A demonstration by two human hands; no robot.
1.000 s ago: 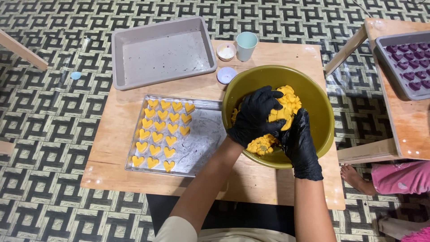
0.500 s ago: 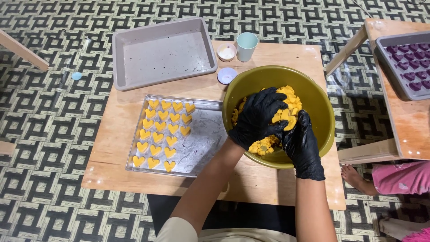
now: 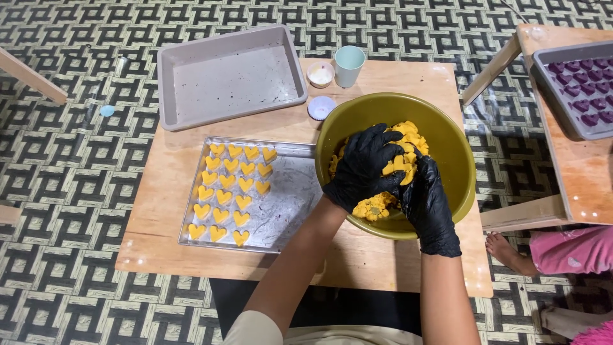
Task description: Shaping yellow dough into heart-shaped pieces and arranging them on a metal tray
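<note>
While the foil-lined tray (image 3: 287,211) of yellow heart shapes (image 3: 233,188) sits toward the tabletop's (image 3: 166,185) left edge, below the empty grey pan (image 3: 230,76) at the far-left corner, the yellow dough (image 3: 408,137) lies in the olive bowl (image 3: 447,134) at the right edge. The left hand (image 3: 365,167), black-gloved, is clenched over the dough; the right hand (image 3: 431,204) presses its side, curled against it. This looks like kneading; the next move calls for firm, even squeezing. The fingertips and the underside of the dough are hidden.

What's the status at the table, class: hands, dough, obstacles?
Left hand and right hand, black-gloved, both in the yellow dough. Dough sits in the green bowl. Nothing blocks the hands.
</note>
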